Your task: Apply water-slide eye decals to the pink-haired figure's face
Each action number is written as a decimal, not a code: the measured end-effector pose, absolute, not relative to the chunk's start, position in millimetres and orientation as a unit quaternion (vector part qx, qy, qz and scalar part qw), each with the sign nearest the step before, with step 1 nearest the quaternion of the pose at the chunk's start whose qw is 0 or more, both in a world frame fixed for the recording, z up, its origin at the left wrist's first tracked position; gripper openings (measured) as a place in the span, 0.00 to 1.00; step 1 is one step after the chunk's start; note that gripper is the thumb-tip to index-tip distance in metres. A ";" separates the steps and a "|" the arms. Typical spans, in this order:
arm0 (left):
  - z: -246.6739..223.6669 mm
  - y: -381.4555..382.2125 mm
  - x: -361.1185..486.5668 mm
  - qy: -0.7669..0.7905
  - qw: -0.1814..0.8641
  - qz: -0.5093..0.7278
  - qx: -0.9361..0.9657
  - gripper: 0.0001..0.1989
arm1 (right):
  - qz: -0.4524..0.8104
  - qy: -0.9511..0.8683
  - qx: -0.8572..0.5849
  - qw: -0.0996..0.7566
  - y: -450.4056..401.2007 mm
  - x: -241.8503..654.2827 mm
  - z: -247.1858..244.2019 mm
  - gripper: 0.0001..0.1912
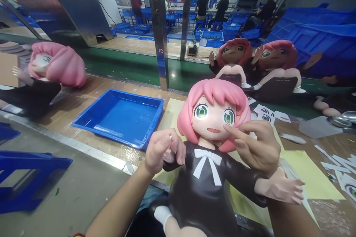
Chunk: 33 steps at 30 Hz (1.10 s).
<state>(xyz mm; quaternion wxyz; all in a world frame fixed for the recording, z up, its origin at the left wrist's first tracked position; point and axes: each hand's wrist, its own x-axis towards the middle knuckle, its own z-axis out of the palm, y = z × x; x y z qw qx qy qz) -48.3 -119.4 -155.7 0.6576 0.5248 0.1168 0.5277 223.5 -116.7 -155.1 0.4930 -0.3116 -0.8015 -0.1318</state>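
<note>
A large doll figure (200,185) with pink hair, green eyes and a black dress with a white bow lies face up in front of me. My left hand (165,150) is closed at the doll's raised hand and sleeve, left of the bow; whether it grips that small hand is hard to tell. My right hand (257,144) has its fingertips on the doll's cheek, right of the mouth, with the index finger and thumb close together. Whatever may be between those fingers is too small to make out. The doll's other arm stretches out below my right wrist.
A blue tray (119,116) with shallow water stands left of the doll. Eye stickers (266,117), yellow paper (311,174) and white strips lie right. More dolls (280,59) sit behind, and one (58,63) lies far left. Metal posts (160,37) rise behind the tray. People work in the background.
</note>
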 end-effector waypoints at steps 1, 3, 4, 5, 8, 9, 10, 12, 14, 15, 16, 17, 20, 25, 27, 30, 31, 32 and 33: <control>-155.6 -119.6 -48.3 0.117 0.658 0.528 0.524 0.22 | -0.143 -0.810 -0.304 0.481 -114.3 222.2 -153.0 0.23; -155.3 -120.1 -48.4 0.120 0.659 0.528 0.523 0.22 | -0.153 -0.820 -0.296 0.466 -110.9 218.9 -150.5 0.24; -155.2 -120.4 -48.5 0.121 0.659 0.527 0.523 0.22 | -0.156 -0.822 -0.293 0.462 -109.7 217.2 -150.1 0.25; -155.1 -120.7 -48.7 0.121 0.660 0.525 0.524 0.23 | -0.158 -0.824 -0.291 0.459 -108.9 215.6 -150.0 0.25; -155.4 -121.7 -49.1 0.127 0.659 0.522 0.527 0.23 | -0.163 -0.826 -0.289 0.455 -107.9 212.3 -151.2 0.27; -155.7 -121.9 -49.3 0.129 0.658 0.523 0.527 0.23 | -0.162 -0.826 -0.290 0.456 -107.7 211.9 -151.7 0.27; -155.9 -122.1 -49.3 0.130 0.656 0.525 0.526 0.23 | -0.161 -0.825 -0.290 0.456 -107.6 211.6 -152.1 0.28; -156.2 -122.2 -49.3 0.131 0.656 0.526 0.525 0.23 | -0.163 -0.824 -0.294 0.457 -107.3 211.6 -152.6 0.28; -156.1 -122.1 -49.1 0.132 0.657 0.526 0.524 0.23 | -0.167 -0.823 -0.296 0.455 -107.0 211.7 -152.9 0.27; -155.9 -122.0 -48.9 0.132 0.657 0.525 0.524 0.23 | -0.167 -0.823 -0.298 0.454 -106.8 211.7 -153.0 0.27; -155.7 -121.9 -48.8 0.132 0.657 0.524 0.525 0.23 | -0.167 -0.823 -0.298 0.454 -106.8 211.7 -153.2 0.27; -155.6 -121.8 -48.7 0.133 0.657 0.524 0.525 0.23 | -0.166 -0.822 -0.300 0.454 -106.7 211.7 -153.3 0.28; -155.5 -121.6 -48.3 0.132 0.657 0.524 0.526 0.23 | -0.165 -0.821 -0.302 0.455 -106.6 212.1 -154.2 0.28; -155.7 -121.8 -47.9 0.131 0.655 0.526 0.526 0.23 | -0.163 -0.821 -0.304 0.456 -106.5 213.5 -155.2 0.29; -155.7 -122.0 -48.2 0.131 0.656 0.525 0.526 0.23 | -0.152 -0.817 -0.306 0.464 -107.3 212.2 -156.1 0.28; -156.4 -121.7 -49.0 0.126 0.658 0.526 0.524 0.22 | -0.135 -0.772 -0.311 0.538 -108.4 207.6 -160.0 0.23; -157.0 -121.3 -49.5 0.123 0.660 0.525 0.523 0.22 | -0.136 -0.744 -0.313 0.575 -108.3 206.0 -161.9 0.22; -157.9 -120.9 -50.1 0.119 0.662 0.522 0.524 0.22 | -0.142 -0.713 -0.314 0.611 -107.9 204.8 -164.1 0.21; -158.9 -120.5 -51.0 0.114 0.665 0.519 0.525 0.22 | -0.148 -0.687 -0.314 0.639 -107.3 204.2 -166.4 0.20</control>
